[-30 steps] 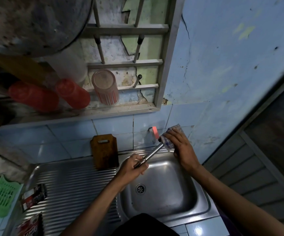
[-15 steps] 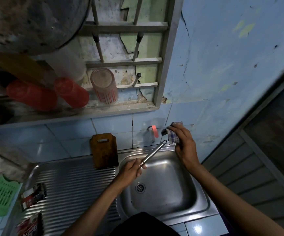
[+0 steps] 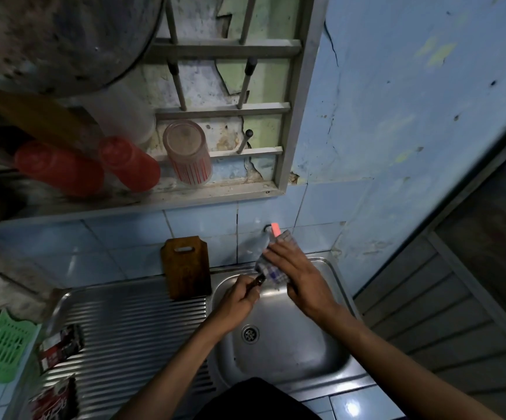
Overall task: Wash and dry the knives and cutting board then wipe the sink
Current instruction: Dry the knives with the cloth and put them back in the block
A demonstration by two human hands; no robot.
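My left hand point(image 3: 239, 298) grips the handle of a steel knife point(image 3: 259, 279) above the sink basin point(image 3: 279, 356). Its blade is hidden inside a checked cloth point(image 3: 271, 269), which my right hand point(image 3: 298, 275) holds wrapped round it, fingers laid along the cloth. A brown wooden cutting board point(image 3: 186, 268) leans upright against the tiled wall, at the back of the ribbed draining board point(image 3: 130, 328). The tap point(image 3: 273, 230) with a red handle sticks out of the wall just behind the cloth.
Two dark sachets point(image 3: 60, 348) lie on the draining board's left. A green plastic basket point(image 3: 1, 348) stands at the far left. Red cups point(image 3: 127, 166) and a striped glass point(image 3: 189, 156) lie on the window ledge. A dark pan point(image 3: 57, 40) hangs overhead.
My right hand slid the cloth down the blade toward the handle, so the bare steel no longer shows. Both hands now sit close together over the basin.
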